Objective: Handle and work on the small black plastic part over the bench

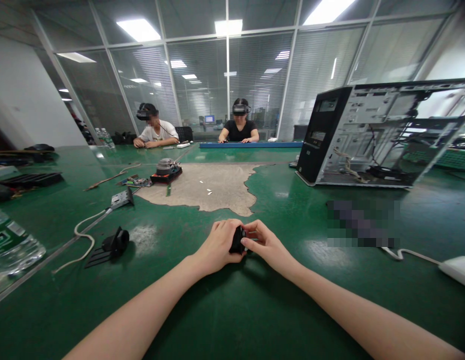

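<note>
Between my two hands, low over the green table [202, 310], is a small black part [237, 241] with a ridged or knobbed right side; its exact kind does not show. My left hand [221, 241] wraps round it from the left, thumb underneath. From the right, my right hand [263, 241] pinches the part's edge with thumb and fingertips. Much of the part is hidden by my fingers. Left of my hands lies a black plastic bracket [111, 245] with a round end and slats.
An open computer case [330, 140] stands at the right. Beyond my hands lies a torn brown sheet [221, 187], with a heatsink fan [167, 171] at its left. A water bottle [13, 240] and a metal drive bracket [122, 198] are at left. Two people sit across the table.
</note>
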### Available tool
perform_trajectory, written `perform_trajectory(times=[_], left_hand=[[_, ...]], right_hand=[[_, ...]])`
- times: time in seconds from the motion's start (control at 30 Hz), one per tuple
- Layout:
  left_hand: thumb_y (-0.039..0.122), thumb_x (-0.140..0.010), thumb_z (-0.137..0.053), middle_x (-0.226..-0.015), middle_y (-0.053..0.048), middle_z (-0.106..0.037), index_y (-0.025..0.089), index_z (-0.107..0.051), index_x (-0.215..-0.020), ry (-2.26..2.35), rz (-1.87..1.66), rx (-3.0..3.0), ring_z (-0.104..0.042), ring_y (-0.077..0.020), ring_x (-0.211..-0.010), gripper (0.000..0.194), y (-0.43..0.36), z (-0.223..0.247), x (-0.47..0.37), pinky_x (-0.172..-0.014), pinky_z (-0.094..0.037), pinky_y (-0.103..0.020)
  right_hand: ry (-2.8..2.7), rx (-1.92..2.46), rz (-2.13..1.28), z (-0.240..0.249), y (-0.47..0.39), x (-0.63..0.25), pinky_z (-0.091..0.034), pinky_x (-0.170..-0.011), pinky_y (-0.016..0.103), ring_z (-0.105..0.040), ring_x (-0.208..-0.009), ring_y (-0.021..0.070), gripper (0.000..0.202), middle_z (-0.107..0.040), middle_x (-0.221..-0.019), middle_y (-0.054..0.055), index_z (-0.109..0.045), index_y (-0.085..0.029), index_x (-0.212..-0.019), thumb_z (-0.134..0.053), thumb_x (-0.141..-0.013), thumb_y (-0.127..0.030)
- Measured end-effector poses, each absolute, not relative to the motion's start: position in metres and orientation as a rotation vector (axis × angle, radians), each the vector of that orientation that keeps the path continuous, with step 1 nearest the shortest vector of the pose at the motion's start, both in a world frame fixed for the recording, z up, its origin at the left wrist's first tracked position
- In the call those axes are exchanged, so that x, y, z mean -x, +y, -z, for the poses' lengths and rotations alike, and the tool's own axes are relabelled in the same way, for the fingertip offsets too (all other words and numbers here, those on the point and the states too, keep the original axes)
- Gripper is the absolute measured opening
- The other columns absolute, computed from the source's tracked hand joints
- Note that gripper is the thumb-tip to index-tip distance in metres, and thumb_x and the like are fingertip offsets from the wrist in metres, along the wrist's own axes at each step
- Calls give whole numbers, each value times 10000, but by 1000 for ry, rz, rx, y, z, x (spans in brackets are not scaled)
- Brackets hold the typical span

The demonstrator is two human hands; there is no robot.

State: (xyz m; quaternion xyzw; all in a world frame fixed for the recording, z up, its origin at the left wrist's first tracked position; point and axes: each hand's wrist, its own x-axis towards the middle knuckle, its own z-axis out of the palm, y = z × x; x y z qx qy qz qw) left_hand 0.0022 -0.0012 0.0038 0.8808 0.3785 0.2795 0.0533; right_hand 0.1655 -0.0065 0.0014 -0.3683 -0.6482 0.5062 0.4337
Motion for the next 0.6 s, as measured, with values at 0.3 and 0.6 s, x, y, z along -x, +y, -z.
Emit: perform_trajectory(times=[0.3, 0.6], left_hand=[[193, -604, -613, -1011, -35, -478, 209, -324, -1075, 1152, -811, -2679, -450, -210, -947, 553, -2, -6, -2, -854, -306, -366], [235, -620, -611, -1010, -42, -484, 216, -318, -1074, 1152, -851, -2673, -459, -218, -951, 540, -1, -3, -3, -854, -310, -378]], right_hand=[[-1666, 863, -1269, -1, -10, -168, -472, -699, 289, -535, -866, 151, 256, -526, -905, 9, -449, -209, -868, -610, -680, -272], [-1623, 926, -1243, 1, -8, -165, -476, -711, 303, -538, -854, 151, 265, -536, -890, 20, -453, -198, -898, -592, -698, -301]])
